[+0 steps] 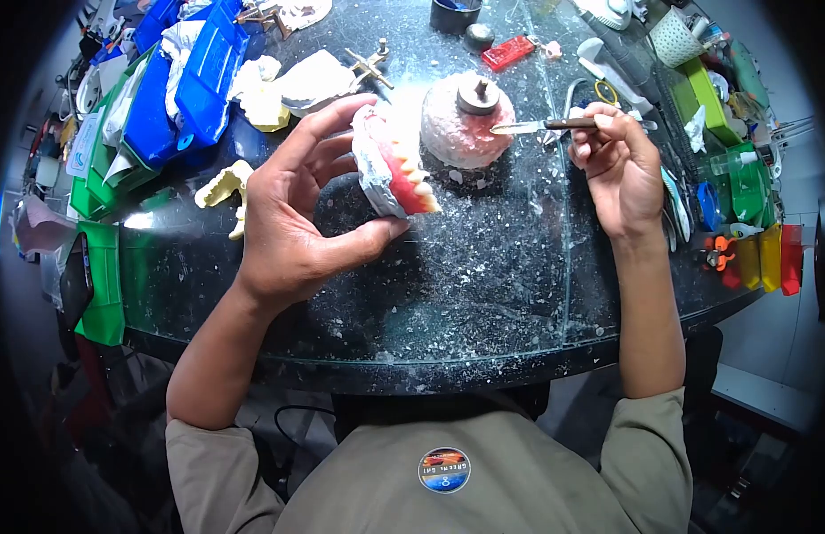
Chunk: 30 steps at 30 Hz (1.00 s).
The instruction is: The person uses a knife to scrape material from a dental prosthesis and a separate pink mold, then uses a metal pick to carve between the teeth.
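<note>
Between the thumb and fingers of my left hand (297, 200) is a denture model (399, 169), with a row of pale teeth on pink wax and a whitish plaster base. The teeth face right. My right hand (621, 165) pinches the dark handle of a wax knife (541, 126). The knife's blade points left, and its tip is over the side of a round, pink-stained plaster-like lump (448, 129). A metal cap with a knob (477, 96) stands on top of that lump. Whether the tip touches the lump, I cannot tell.
Blue bins (199, 80) and a green bin (101, 276) stand at the left. Plaster pieces (319, 82) lie behind my left hand. A red block (508, 53) and a dark cup (454, 15) sit at the back. Tools and colored bins (768, 258) are at the right.
</note>
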Each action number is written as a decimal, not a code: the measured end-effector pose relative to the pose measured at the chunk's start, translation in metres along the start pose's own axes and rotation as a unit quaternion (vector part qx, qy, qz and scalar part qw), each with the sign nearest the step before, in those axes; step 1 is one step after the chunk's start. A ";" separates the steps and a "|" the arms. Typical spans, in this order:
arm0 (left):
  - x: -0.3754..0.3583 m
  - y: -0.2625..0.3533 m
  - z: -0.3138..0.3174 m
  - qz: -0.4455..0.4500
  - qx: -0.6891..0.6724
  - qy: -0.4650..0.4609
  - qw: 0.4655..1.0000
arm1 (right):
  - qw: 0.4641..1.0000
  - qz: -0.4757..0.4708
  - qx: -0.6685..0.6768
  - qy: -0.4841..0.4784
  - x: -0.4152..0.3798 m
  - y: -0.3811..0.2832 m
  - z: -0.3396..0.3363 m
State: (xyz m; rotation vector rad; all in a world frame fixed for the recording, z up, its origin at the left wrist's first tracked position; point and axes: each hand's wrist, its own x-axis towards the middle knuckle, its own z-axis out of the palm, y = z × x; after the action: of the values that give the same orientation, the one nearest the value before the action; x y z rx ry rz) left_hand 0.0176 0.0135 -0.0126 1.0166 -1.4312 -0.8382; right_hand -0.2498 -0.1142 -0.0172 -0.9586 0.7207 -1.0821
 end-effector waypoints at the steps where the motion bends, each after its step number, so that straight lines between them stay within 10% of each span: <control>1: 0.000 0.000 0.000 -0.001 -0.001 -0.001 1.000 | 1.000 0.001 -0.002 0.003 0.001 0.001 0.000; 20: 0.000 0.003 -0.002 -0.025 0.010 -0.028 0.999 | 0.997 -0.026 0.046 -0.050 0.000 -0.007 0.003; 30: -0.002 0.003 -0.001 -0.040 0.031 -0.026 0.998 | 0.941 -0.289 -0.177 -0.007 -0.022 -0.024 0.050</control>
State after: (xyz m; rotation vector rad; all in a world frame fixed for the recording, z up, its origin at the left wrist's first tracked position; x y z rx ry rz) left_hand 0.0183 0.0163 -0.0104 1.1134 -1.4764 -0.8890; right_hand -0.2231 -0.0836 0.0260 -1.5475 0.6488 -1.4801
